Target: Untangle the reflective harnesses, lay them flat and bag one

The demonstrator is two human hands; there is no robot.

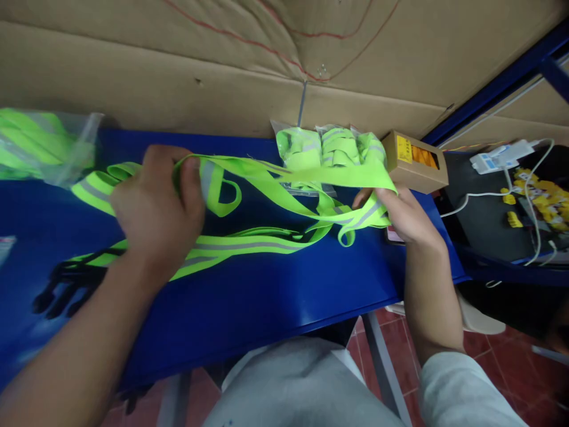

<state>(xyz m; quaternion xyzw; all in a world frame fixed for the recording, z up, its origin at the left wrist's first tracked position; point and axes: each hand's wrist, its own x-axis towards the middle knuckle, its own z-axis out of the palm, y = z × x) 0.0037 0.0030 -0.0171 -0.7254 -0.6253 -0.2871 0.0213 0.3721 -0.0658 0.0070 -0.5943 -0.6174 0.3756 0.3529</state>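
Green strap [347, 177] pinched by left hand [157, 201] and right hand [406, 216], fingers closed | long axis held sideways between the fingers | neither hand nearer

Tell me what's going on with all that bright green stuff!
A person is holding a long bright green strap with grey stripes, stretched between the left hand and the right hand. More of the green webbing lies in loops on the blue table below. A black clip is near the left forearm. Behind, against the wall, sit green bundles in clear bags, beside a cardboard box.
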